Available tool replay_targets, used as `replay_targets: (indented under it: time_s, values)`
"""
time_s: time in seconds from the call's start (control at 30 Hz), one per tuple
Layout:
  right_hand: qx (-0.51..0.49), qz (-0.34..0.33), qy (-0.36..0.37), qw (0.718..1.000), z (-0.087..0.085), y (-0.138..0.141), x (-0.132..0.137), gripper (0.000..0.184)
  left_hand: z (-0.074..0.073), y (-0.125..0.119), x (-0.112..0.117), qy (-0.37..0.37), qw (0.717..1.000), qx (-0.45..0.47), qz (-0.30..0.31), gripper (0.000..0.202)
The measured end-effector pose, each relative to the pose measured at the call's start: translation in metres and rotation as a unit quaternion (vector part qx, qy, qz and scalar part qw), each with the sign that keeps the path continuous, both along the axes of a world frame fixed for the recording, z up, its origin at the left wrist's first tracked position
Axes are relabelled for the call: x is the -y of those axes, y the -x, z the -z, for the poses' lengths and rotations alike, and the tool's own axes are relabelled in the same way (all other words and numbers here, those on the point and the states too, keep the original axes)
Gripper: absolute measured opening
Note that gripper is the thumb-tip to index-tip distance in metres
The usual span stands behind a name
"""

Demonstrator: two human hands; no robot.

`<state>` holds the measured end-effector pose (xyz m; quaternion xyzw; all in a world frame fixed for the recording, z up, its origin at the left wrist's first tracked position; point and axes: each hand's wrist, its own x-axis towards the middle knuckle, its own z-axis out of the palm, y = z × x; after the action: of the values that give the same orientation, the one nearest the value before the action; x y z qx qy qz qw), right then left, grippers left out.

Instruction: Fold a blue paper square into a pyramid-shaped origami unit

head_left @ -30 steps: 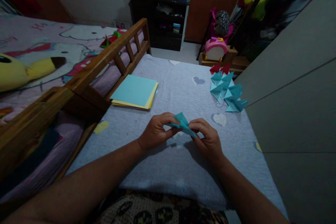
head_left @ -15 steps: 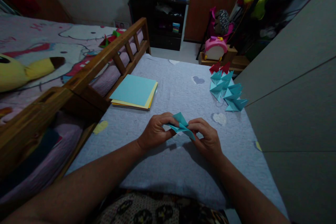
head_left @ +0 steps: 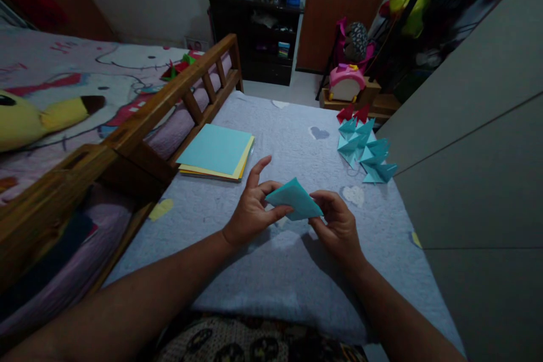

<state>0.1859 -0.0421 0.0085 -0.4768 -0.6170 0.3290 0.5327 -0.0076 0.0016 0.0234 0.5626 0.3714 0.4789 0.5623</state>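
Note:
Above the cloth, a folded piece of turquoise origami paper (head_left: 296,199) is held between both hands, flattened into a diamond-like shape. My left hand (head_left: 255,208) pinches its left side, thumb on the near face and index finger raised away. At the right corner, my right hand (head_left: 337,225) grips the paper between thumb and fingers. A stack of square paper sheets (head_left: 215,148), turquoise on top with yellow and orange below, lies to the left. Several folded turquoise paper pieces (head_left: 365,150) stand at the far right, with red folded pieces (head_left: 353,114) behind them.
A pale blue cloth with hearts (head_left: 292,271) covers the work surface. Along the left runs a wooden rail (head_left: 169,93), with a bed and yellow plush toy (head_left: 42,119) beyond. A grey cabinet panel (head_left: 475,181) borders the right. A pink toy case (head_left: 347,83) stands past the far edge.
The paper has gone from partly opened, with flaps apart, to a flat diamond turned toward me. My left index finger has lifted off it.

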Motion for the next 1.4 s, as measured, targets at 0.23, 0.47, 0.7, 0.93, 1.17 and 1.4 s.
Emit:
replay_targets:
  time_s: [0.23,0.47,0.7,0.93,1.17,1.4]
  values:
    - [-0.065,0.012,0.027,0.997,0.003,0.002,0.0,0.033,0.012,-0.008,-0.002,0.185,0.966,0.163,0.084,0.076]
    - [-0.08,-0.009,0.055,0.995,-0.002,0.004,-0.002,0.022,0.016,-0.013,0.001,0.158,0.972,0.109,0.133,0.023]
    - [-0.144,-0.154,0.151,0.966,-0.01,-0.001,-0.002,0.034,0.019,-0.014,-0.001,0.126,0.979,0.077,0.142,0.027]
    - [-0.02,-0.06,0.171,0.983,-0.006,0.001,-0.006,0.016,0.022,-0.016,-0.001,0.071,0.987,-0.013,0.142,0.026]
    - [-0.008,-0.049,0.15,0.987,-0.004,-0.001,-0.007,0.017,0.02,-0.015,-0.002,0.058,0.989,-0.014,0.139,0.024]
    - [0.047,-0.056,0.116,0.991,-0.003,-0.001,-0.009,0.014,0.018,-0.011,-0.003,0.039,0.992,-0.029,0.113,0.017]
